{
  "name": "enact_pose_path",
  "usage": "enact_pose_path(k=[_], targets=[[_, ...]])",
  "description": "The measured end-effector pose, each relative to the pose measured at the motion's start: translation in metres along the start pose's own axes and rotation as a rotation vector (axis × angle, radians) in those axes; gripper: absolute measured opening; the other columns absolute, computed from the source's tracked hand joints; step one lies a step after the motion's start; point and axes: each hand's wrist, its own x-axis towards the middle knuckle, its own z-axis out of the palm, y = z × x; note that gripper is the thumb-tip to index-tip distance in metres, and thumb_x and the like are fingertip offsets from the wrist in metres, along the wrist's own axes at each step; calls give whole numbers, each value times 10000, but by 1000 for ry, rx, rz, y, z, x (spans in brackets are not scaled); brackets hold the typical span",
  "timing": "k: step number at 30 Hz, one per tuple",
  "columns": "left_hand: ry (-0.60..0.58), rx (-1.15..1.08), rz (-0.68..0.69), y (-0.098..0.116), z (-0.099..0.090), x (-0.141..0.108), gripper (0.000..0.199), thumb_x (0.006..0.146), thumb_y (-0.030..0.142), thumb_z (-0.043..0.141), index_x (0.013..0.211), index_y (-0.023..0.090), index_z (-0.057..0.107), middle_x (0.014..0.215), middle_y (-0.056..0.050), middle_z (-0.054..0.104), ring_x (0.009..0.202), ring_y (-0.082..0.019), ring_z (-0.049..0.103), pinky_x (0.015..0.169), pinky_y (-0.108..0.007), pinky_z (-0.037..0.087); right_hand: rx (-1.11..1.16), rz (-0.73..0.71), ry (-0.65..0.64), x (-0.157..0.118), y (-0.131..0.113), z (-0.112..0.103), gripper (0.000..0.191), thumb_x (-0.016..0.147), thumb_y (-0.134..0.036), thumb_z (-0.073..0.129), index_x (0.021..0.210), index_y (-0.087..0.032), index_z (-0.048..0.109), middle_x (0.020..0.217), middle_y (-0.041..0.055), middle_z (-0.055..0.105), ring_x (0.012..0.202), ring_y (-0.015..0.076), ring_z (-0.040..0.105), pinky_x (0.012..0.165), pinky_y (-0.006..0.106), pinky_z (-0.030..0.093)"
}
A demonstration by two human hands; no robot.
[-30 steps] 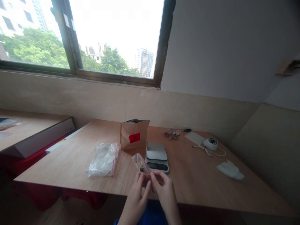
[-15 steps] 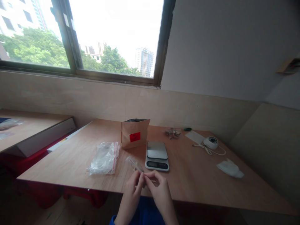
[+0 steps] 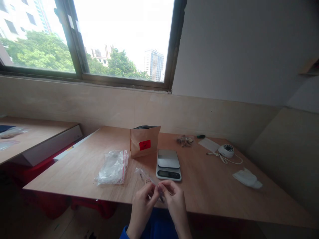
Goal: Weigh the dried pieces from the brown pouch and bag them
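Note:
My left hand (image 3: 146,202) and my right hand (image 3: 173,199) meet at the front edge of the table, fingertips pinched together. Between them they grip a small clear plastic bag (image 3: 142,175), whose far end shows beyond my left fingers with brownish pieces inside. The part right at the fingertips is mostly covered by the hands. Just past my right hand stands a kitchen scale (image 3: 168,162) with nothing on its plate. A brown paper pouch (image 3: 143,137) with a red label stands upright behind, its top open. To the left lies a stack of clear zip bags (image 3: 112,167).
Toward the back lie a clear bag of brownish pieces (image 3: 184,141), a green-handled tool (image 3: 200,136) and a white sheet (image 3: 208,145). On the right are a white dome-shaped device with a cable (image 3: 226,151) and a crumpled white wrapper (image 3: 247,178). Another table (image 3: 37,132) stands at left.
Both hands have shifted slightly right, still pinching the small bag. The bag's far end is turned and spread a little more. The whole view has moved slightly too.

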Motion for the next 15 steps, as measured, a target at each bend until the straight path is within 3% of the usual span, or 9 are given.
enact_pose_path(k=[4, 6, 9, 12, 15], targets=[[59, 51, 3, -3, -4, -4, 380, 858, 442, 490, 593, 174, 539, 556, 0, 526, 518, -122, 456, 514, -230, 330, 45, -1, 389, 11, 6, -29, 477, 664, -613, 683, 809, -163, 619, 797, 92, 718, 691, 238, 681, 611, 335, 558], [11, 5, -14, -2, -6, -6, 394, 856, 463, 493, 599, 172, 562, 561, -6, 542, 534, -129, 486, 520, -231, 342, 68, -22, 503, 15, 5, -44, 491, 639, -596, 713, 840, -159, 614, 836, 96, 723, 729, 240, 687, 651, 337, 562], [-73, -179, -28, -3, -6, -6, 430, 868, 505, 457, 645, 170, 605, 633, -29, 591, 591, -145, 541, 554, -238, 397, 126, -34, 496, 12, -4, -50, 475, 656, -555, 726, 892, -160, 609, 893, 95, 724, 768, 233, 691, 697, 335, 561], [35, -426, -99, -13, -3, 0, 483, 858, 575, 408, 681, 174, 611, 688, -49, 604, 647, -174, 559, 553, -263, 444, 193, -36, 420, 5, -16, -39, 444, 682, -517, 728, 925, -167, 603, 904, 82, 723, 759, 210, 689, 699, 316, 555], [161, -603, -230, -31, 0, 9, 488, 784, 633, 483, 840, 178, 651, 846, -79, 653, 750, -210, 594, 622, -313, 496, 306, 4, 336, 1, -19, -23, 427, 686, -496, 732, 930, -173, 594, 906, 80, 721, 762, 211, 692, 670, 306, 551]])
